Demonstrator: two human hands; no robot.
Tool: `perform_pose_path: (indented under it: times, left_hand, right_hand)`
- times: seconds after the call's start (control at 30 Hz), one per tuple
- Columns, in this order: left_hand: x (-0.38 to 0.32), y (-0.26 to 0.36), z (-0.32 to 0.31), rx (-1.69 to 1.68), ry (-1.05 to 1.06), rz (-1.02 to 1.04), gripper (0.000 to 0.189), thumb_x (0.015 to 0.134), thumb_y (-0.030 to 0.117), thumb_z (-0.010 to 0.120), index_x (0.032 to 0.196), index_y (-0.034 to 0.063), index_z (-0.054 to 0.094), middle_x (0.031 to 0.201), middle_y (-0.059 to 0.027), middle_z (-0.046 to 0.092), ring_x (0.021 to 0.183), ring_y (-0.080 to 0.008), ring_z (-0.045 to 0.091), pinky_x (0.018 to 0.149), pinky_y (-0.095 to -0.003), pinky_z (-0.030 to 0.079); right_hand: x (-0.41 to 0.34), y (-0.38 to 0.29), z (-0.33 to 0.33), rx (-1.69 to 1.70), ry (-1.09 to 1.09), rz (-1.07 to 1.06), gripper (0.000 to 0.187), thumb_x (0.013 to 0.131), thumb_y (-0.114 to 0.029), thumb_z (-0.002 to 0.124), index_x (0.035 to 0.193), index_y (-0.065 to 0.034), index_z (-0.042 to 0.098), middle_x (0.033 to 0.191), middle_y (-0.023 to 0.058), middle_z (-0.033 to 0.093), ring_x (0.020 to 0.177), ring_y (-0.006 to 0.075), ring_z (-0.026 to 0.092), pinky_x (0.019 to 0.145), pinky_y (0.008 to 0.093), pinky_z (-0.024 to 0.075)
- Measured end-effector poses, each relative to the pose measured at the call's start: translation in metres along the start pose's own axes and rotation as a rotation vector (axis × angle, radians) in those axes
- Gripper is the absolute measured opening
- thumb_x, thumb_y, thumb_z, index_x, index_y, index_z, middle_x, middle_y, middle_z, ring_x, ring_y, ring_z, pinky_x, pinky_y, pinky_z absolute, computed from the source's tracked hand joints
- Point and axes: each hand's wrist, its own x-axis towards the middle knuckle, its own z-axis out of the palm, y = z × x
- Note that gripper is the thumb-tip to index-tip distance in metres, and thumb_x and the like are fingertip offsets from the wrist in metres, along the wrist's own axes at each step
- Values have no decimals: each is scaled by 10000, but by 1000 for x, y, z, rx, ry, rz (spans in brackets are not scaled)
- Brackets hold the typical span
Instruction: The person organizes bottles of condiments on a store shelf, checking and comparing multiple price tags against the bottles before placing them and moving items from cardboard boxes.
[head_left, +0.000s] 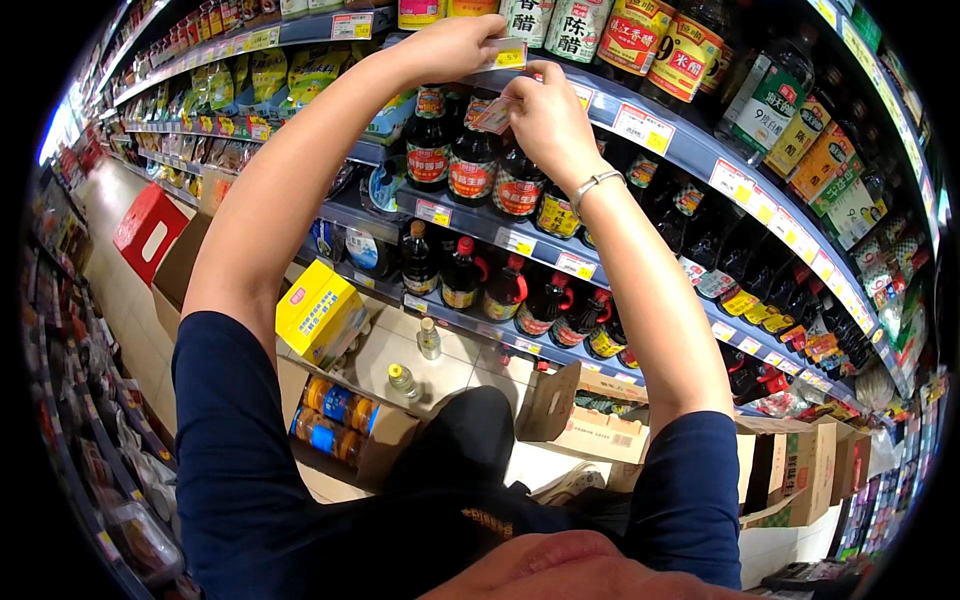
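My left hand (450, 49) reaches to the edge of an upper shelf and pinches a white-and-yellow price label (508, 57) there. Just below and to the right, my right hand (553, 116), with a metal bangle at the wrist, grips a small paper price tag (495, 115) between thumb and fingers. Behind this tag stand dark sauce bottles (472, 166) with red labels, partly hidden by the right hand. The shelf-edge strip (600, 105) carries more price labels. Above it are bottles with white labels (576, 30) and bottles with red and yellow labels (636, 34).
Lower shelves hold red-capped bottles (459, 281). Two small glass bottles (429, 339) stand on the tiled floor beside a yellow carton (319, 311). An open cardboard box (390, 442) holds orange-lidded jars. Other cardboard boxes (600, 435) lie by my legs; a red box (150, 232) stands left.
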Motion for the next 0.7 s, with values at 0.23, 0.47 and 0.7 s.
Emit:
perform_pose_path:
  times: [0.23, 0.47, 0.7]
  left_hand:
    - [14, -15, 5, -101, 153, 50, 250, 945, 188, 567, 1153, 51, 543, 959, -139, 664, 902, -277, 656, 768, -377, 502]
    - [7, 8, 5, 218, 290, 152, 208, 900, 290, 617, 1083, 193, 637, 963, -60, 657, 904, -292, 644, 759, -380, 517]
    - [9, -2, -3, 224, 134, 164, 183, 870, 260, 647, 994, 128, 678, 918, -67, 660, 877, -275, 644, 716, -388, 502]
  right_hand:
    - [1, -2, 8, 145, 20, 83, 111, 824, -95, 630, 906, -55, 692, 1228, 200, 520, 1032, 387, 595, 893, 433, 503]
    - [-3, -2, 7, 172, 2, 115, 97, 821, -85, 631, 889, -52, 691, 1266, 211, 489, 1010, 392, 609, 877, 434, 514]
    - [-3, -6, 6, 179, 10, 114, 97, 822, -87, 626, 881, -51, 694, 1268, 212, 489, 1009, 400, 605, 872, 442, 513]
